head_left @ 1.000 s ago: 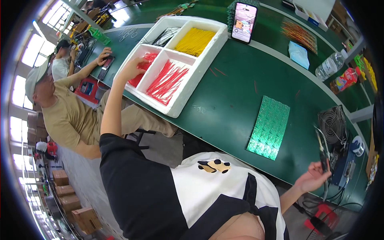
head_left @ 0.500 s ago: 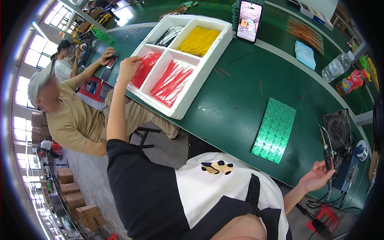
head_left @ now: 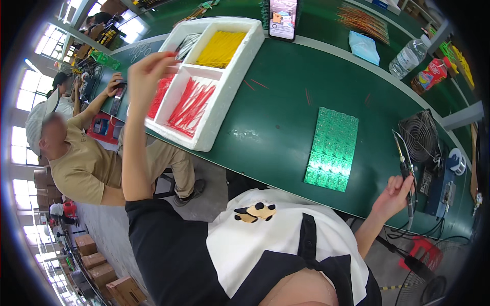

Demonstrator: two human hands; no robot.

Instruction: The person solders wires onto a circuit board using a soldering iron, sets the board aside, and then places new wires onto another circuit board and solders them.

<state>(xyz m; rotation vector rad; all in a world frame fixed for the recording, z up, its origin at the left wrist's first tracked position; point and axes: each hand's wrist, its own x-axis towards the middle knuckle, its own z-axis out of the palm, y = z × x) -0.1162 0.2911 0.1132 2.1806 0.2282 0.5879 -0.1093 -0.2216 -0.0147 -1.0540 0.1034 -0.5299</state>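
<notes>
My left hand [head_left: 147, 76] is raised over the left side of a white foam box [head_left: 225, 102], its fingers pinched together. Whatever lies between the fingertips is too small and blurred to make out. The box has compartments of yellow wires [head_left: 221, 47], red wires [head_left: 191, 109] and dark wires [head_left: 189, 43]; a further red bundle is partly hidden by my left hand and wrist. On the right, my right hand [head_left: 392, 198] grips a soldering iron [head_left: 404, 166], its tip pointing up and away from me. Between the hands a green circuit-board panel [head_left: 332, 150] lies flat on the green table.
A small fan [head_left: 418, 136], a solder spool [head_left: 457, 160] and a blue soldering station [head_left: 439, 196] stand at the right. Behind are a phone [head_left: 282, 19], a blue packet [head_left: 364, 47] and bottles [head_left: 408, 57]. Loose red wires [head_left: 308, 97] lie mid-table. A co-worker [head_left: 81, 158] sits at left.
My left hand has come up off the red wires, fingers still pinched. The right hand keeps the soldering iron in nearly the same place, and the whole view has shifted a little.
</notes>
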